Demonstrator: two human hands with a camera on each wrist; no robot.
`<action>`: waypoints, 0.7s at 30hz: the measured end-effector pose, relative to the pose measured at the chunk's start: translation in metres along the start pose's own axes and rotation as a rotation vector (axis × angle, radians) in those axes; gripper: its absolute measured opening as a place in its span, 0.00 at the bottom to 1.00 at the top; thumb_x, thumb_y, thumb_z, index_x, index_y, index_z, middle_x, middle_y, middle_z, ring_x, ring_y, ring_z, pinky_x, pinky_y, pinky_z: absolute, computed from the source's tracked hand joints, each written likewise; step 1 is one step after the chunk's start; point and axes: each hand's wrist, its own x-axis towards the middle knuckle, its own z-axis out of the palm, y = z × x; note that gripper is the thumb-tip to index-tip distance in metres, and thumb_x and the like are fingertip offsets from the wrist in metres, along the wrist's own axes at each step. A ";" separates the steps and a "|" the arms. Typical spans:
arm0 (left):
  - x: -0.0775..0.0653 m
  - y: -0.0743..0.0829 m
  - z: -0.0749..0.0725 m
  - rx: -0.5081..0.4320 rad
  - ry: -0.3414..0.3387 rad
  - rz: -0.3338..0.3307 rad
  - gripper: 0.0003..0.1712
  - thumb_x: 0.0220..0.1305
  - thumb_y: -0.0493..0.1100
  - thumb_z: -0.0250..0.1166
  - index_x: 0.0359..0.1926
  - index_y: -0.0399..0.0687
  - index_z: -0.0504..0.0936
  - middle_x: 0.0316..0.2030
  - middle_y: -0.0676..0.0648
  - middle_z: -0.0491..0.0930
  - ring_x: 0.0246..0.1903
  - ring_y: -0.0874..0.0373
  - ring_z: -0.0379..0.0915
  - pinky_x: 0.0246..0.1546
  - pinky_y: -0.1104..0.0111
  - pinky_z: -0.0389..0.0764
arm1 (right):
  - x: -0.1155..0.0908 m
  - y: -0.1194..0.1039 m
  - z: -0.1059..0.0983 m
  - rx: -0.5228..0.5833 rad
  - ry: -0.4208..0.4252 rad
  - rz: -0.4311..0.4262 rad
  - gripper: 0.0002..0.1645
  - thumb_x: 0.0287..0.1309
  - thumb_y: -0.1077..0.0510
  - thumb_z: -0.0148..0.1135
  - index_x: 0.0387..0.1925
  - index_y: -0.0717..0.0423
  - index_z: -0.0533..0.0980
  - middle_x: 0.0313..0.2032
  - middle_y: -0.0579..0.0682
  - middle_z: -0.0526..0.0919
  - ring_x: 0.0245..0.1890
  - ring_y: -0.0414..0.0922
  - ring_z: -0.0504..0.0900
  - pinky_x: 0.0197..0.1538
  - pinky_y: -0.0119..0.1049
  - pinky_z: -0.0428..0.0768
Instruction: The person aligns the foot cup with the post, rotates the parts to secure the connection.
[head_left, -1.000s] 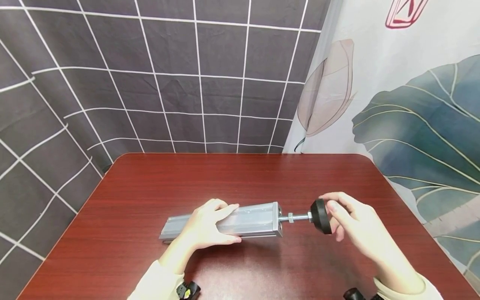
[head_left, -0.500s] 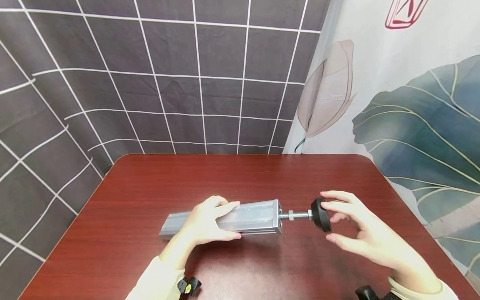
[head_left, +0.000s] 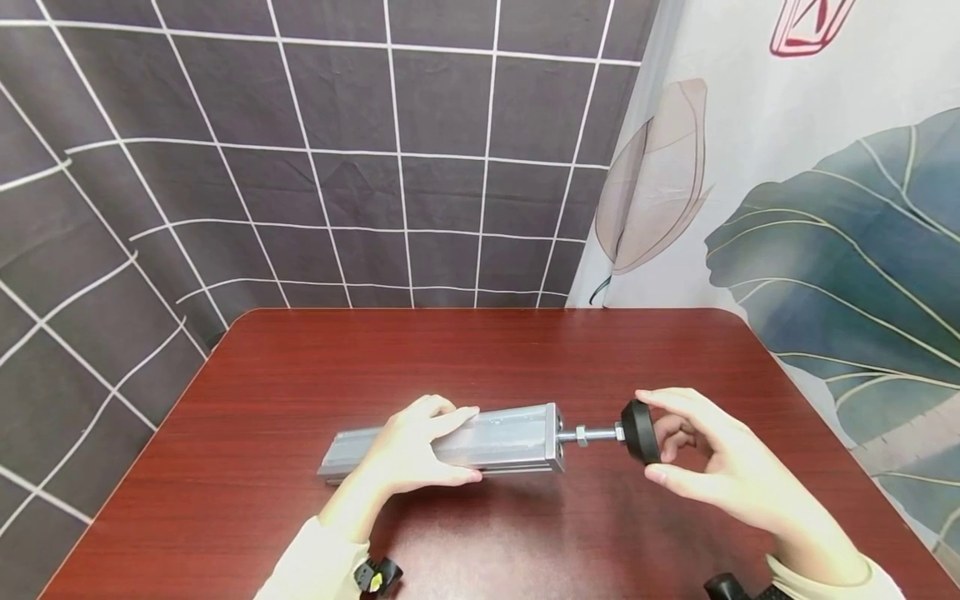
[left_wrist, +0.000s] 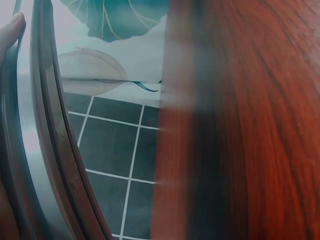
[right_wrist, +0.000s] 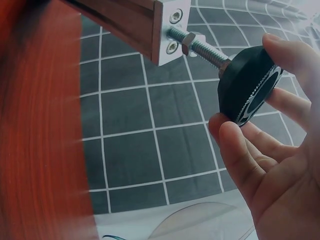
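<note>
A grey aluminium profile (head_left: 510,437) lies sideways in the head view, and my left hand (head_left: 408,450) grips it around the middle, thumb and fingers on opposite sides. In the left wrist view the profile (left_wrist: 45,130) runs along the left edge. Out of its right end plate (right_wrist: 170,35) sticks a threaded rod (right_wrist: 207,53) with a hex nut (right_wrist: 188,44). A black round levelling foot (right_wrist: 245,85) sits at the rod's end. My right hand (head_left: 735,467) holds this foot by its rim, fingers at the top and thumb at the lower edge. The palm stays apart from it.
Beneath both hands is a red-brown wooden table (head_left: 337,354). Behind it hangs a dark cloth with a white grid (head_left: 442,192). To the right there is a white curtain (head_left: 735,133) with leaf prints.
My right hand's fingers shifted on the black foot, spread away at the thumb, then came back to its rim. The foot tilted slightly. My left hand stayed on the profile.
</note>
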 end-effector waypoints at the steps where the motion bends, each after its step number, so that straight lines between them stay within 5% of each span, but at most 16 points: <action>1: 0.000 0.000 0.000 -0.002 0.002 0.002 0.40 0.35 0.64 0.75 0.54 0.58 0.80 0.38 0.58 0.72 0.39 0.64 0.69 0.40 0.70 0.72 | 0.000 0.000 0.000 0.000 -0.001 -0.001 0.49 0.29 0.77 0.73 0.60 0.62 0.66 0.43 0.42 0.72 0.30 0.36 0.77 0.34 0.27 0.74; 21: 0.001 -0.003 -0.001 -0.043 -0.002 0.003 0.40 0.34 0.62 0.76 0.52 0.54 0.80 0.38 0.56 0.71 0.40 0.63 0.68 0.40 0.68 0.71 | 0.005 -0.001 0.001 -0.018 -0.018 -0.010 0.51 0.29 0.76 0.74 0.61 0.63 0.64 0.46 0.42 0.72 0.33 0.37 0.78 0.38 0.25 0.76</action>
